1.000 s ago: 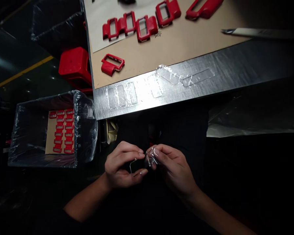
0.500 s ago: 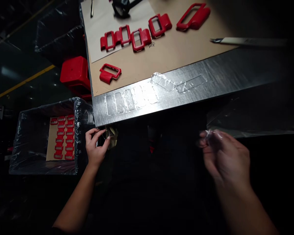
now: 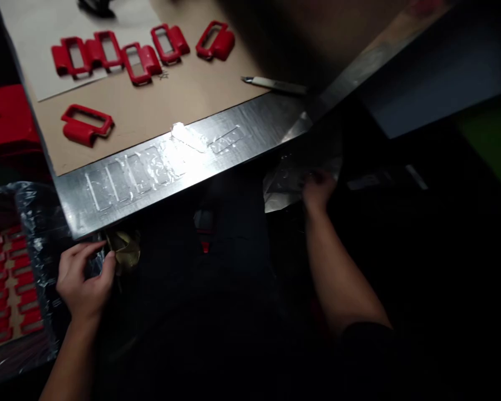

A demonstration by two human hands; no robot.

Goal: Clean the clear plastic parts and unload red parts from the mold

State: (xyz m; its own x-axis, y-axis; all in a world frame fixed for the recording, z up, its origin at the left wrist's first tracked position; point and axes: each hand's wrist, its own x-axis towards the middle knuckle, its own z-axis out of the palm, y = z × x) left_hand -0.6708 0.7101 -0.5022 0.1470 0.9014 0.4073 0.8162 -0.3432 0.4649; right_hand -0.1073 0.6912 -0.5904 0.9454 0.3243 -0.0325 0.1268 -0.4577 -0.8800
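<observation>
Darkness fills the space below the workbench, where two bare forearms reach out well apart. Nearest, the left hand (image 3: 84, 277) curls its fingers just under the bench's near left corner, beside a crumpled yellowish scrap (image 3: 126, 250); what it grips, if anything, cannot be told. Left of it stands one plastic-lined bin (image 3: 33, 223) holding rows of red parts. Farther right, the right hand (image 3: 317, 188) rests its fingers on a clear plastic bag (image 3: 288, 181) hanging below the bench's near edge; its grip is too dim to tell. Along the steel edge strip (image 3: 254, 133) lie several clear film pieces (image 3: 150, 167). Beyond, on the brown board (image 3: 183, 100), sit six red frames (image 3: 86, 122): one alone near the left edge, five in a far row. One knife (image 3: 275, 84) lies toward the right corner.
</observation>
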